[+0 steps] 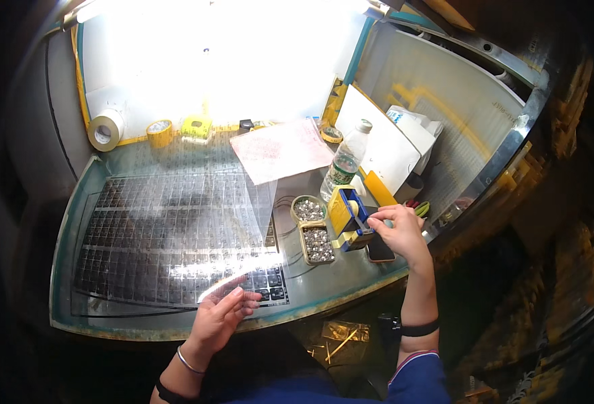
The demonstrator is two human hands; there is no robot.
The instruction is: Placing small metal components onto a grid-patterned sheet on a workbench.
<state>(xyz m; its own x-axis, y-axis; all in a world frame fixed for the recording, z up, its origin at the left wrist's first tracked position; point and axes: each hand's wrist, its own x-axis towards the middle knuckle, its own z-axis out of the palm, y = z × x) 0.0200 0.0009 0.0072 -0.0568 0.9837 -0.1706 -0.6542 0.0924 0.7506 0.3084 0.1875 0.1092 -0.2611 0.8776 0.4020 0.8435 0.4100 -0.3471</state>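
A blue-and-yellow tape dispenser (348,219) stands at right, a dark gridded sheet (155,239) lying flat leftward

There were 2 bare hands (216,322) (401,230), 1 blue-and-yellow tape dispenser (340,210), 2 small metal-filled containers (293,211) (303,246), 1 clear plastic bottle (348,163).

The far panel (202,74) is blown-out white; glare streaks the left sheet (135,252) on the bench (324,286); dark corners, curved edges.

At the tape dispenser (340,214), contact by the right hand (402,232) cannot be made out and a dark slab (382,253) is partly hidden. Left of the dispenser, metallic bits (319,248) are too small to be identified; a gridded sheet (120,269) is veiled by glare.
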